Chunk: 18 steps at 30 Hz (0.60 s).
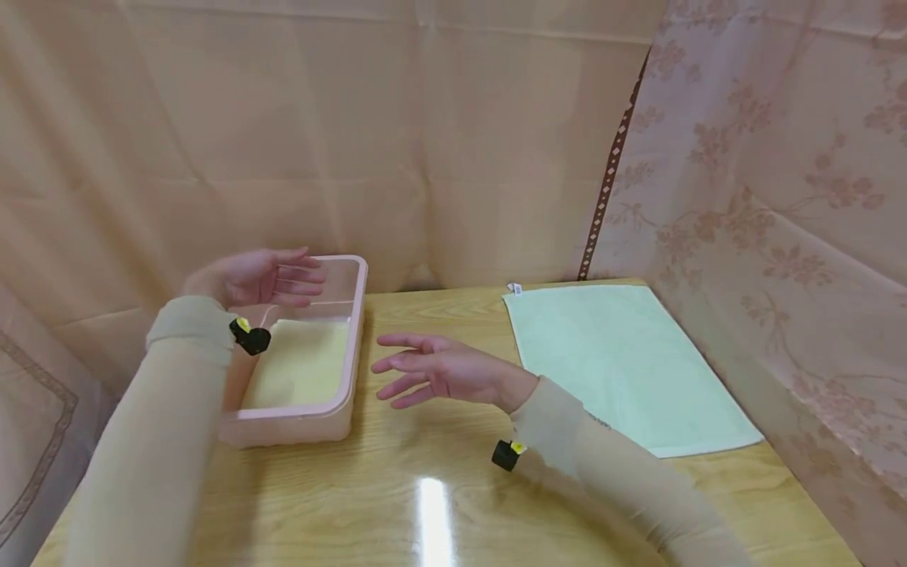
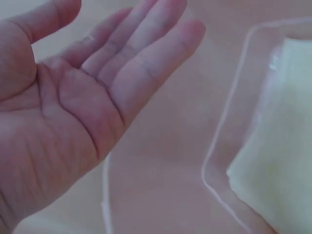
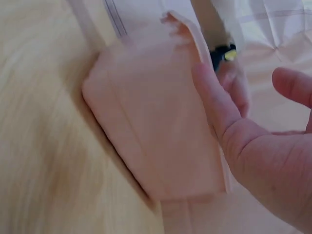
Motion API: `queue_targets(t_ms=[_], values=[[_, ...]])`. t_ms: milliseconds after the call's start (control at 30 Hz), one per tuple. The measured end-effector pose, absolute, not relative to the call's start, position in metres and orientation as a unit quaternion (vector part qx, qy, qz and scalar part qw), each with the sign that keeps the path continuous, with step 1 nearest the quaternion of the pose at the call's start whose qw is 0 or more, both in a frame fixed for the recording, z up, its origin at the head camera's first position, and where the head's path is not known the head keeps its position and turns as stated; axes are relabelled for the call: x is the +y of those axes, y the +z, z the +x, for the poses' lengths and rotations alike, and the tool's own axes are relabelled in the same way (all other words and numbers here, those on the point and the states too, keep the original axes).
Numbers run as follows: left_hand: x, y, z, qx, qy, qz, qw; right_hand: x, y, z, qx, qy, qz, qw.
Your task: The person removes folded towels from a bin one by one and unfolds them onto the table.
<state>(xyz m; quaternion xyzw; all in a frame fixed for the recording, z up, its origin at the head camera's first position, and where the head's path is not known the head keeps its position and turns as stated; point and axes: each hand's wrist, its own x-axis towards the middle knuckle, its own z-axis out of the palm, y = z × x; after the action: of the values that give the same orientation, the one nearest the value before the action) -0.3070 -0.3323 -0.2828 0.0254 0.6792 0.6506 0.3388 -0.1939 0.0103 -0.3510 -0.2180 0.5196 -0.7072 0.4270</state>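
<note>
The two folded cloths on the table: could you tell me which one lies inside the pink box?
The pale yellow cloth lies inside the pink box, between both hands. The mint green cloth lies flat on the bare table at the right.

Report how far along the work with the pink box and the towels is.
Done: a pale yellow cloth lies folded inside the pink box. In hand: nothing; the left hand hovers open over the box's far end, and the right hand is open beside its right wall, neither with a grip on anything. Left: the green towel lies flat on the table, untouched.
</note>
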Motion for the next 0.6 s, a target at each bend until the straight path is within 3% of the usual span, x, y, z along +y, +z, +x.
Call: queue_targets(t_ms=[267,600], values=[[-0.339,-0.312,-0.311,0.670,0.658,-0.049,0.340,-0.016,-0.362,-0.183,0.495,-0.720,-0.180,0.452],[-0.345,-0.331,-0.312,0.706,0.610,-0.079,0.351,-0.028,-0.365,-0.180,0.460,-0.735,-0.161,0.471]])
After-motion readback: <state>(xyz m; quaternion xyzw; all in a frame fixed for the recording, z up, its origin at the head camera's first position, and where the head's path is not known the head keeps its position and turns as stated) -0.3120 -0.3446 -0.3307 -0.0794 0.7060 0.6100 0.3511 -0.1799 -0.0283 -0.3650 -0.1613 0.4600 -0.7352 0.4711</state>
